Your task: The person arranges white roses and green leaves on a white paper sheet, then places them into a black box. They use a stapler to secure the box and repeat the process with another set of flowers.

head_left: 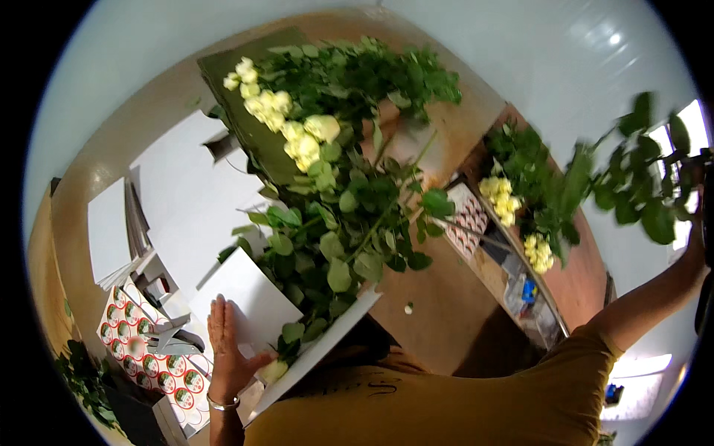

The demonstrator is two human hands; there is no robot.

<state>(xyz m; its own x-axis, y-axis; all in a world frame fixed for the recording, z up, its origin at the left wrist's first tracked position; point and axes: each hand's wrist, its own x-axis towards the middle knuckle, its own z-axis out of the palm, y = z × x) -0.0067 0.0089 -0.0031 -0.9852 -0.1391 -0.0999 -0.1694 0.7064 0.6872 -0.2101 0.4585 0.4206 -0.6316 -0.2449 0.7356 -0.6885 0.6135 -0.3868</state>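
Note:
My left hand (229, 349), with a bangle at the wrist, lies with fingers straight on a white card (249, 293). Its thumb reaches toward a pale rose head (274, 371) by a white board (320, 346) close to my body. A mass of leafy rose stems (342, 238) spreads over the board and away from me. My right arm is raised to the far right; the right hand (698, 223) is dark and mostly cut off by the rim. Beside it a leafy stem (643, 197), partly blurred, hangs in the air and appears held there.
Cream roses (271, 108) lie on a dark green mat (256, 137) at the far side. More roses (500, 197) lie on the right table, next to an open drawer or tray (513, 264). Stacked white cards (111, 230) and red-patterned paper (152, 364) with clippers (172, 343) sit left.

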